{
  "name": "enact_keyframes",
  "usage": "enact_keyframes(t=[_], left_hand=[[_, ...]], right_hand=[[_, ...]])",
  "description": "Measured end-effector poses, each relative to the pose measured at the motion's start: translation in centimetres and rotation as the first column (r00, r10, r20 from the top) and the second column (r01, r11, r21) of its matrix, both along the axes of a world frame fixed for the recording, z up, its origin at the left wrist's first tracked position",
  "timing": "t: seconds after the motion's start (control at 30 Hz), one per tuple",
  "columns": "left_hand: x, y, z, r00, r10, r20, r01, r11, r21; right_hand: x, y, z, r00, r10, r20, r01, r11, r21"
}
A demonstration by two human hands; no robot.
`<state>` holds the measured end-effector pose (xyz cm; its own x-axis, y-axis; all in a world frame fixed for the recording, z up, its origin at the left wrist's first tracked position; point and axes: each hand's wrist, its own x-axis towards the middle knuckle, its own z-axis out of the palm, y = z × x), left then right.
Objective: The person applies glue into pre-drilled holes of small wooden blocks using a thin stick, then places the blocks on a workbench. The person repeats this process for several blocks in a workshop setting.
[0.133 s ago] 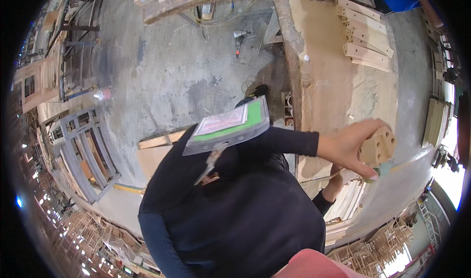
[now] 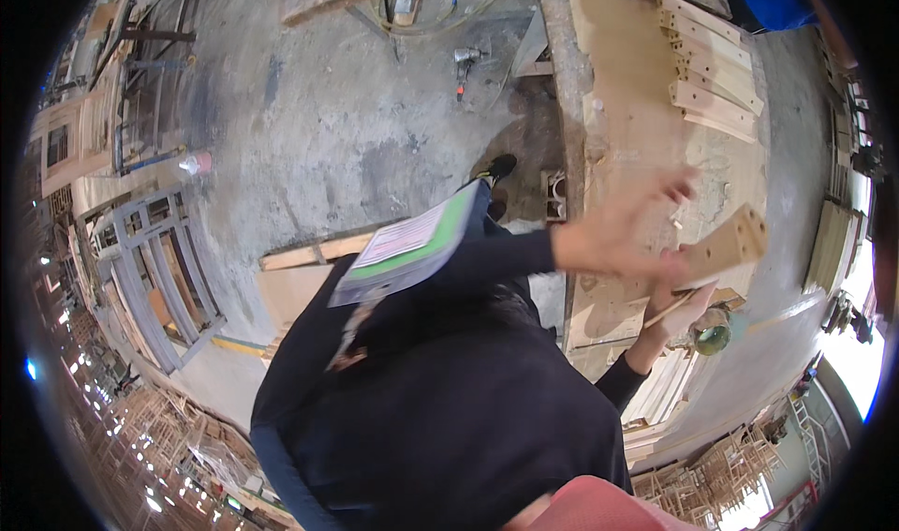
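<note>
My left hand [image 2: 623,236] reaches across to the workbench, fingers spread and smeared by motion. Its thumb side is close to a pale wooden block [image 2: 723,248] with several drilled holes. Below that, my right hand [image 2: 670,314] is closed around the block's near end, holding it tilted above the bench. A thin stick [image 2: 676,310] also lies across the right hand's fingers; its ends are too small to make out. Beside the right hand stands a round greenish container [image 2: 712,332], open at the top.
On the workbench [image 2: 609,81], several drilled wooden pieces [image 2: 716,67] lie at the far end. Long wood strips [image 2: 660,386] are stacked near my right forearm. A power tool [image 2: 464,63] lies on the concrete floor. At left stands a grey wooden frame [image 2: 169,287].
My left hand has let go of the wooden block and moved left, its fingers opening. The block now sits in my right hand, and the greenish container has come into fuller view.
</note>
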<state>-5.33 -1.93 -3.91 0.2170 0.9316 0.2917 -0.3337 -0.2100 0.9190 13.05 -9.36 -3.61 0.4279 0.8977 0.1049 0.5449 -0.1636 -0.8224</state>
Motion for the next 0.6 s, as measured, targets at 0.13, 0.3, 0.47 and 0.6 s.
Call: enact_keyframes(t=[0.13, 0.3, 0.47, 0.6], left_hand=[[-8.5, -3.3, -9.2, 0.957, 0.06, -0.283, -0.129, 0.964, -0.232], [-19.2, -8.9, -21.9, 0.722, -0.149, -0.675, -0.32, 0.794, -0.517], [-24.4, -7.5, -37.4, 0.61, -0.198, -0.767, -0.333, 0.815, -0.475], [-26.4, -1.5, -54.2, 0.547, -0.186, -0.816, -0.4, 0.798, -0.45]], right_hand=[[1.1, 2.3, -2.9, 0.945, 0.055, 0.323, -0.021, 0.994, -0.107], [-0.9, 5.5, -7.3, 0.823, 0.205, 0.53, -0.099, 0.97, -0.221], [0.2, 8.0, -14.0, 0.655, 0.214, 0.724, -0.079, 0.973, -0.216], [1.1, 8.6, -16.0, 0.609, 0.172, 0.774, 0.125, 0.943, -0.308]])
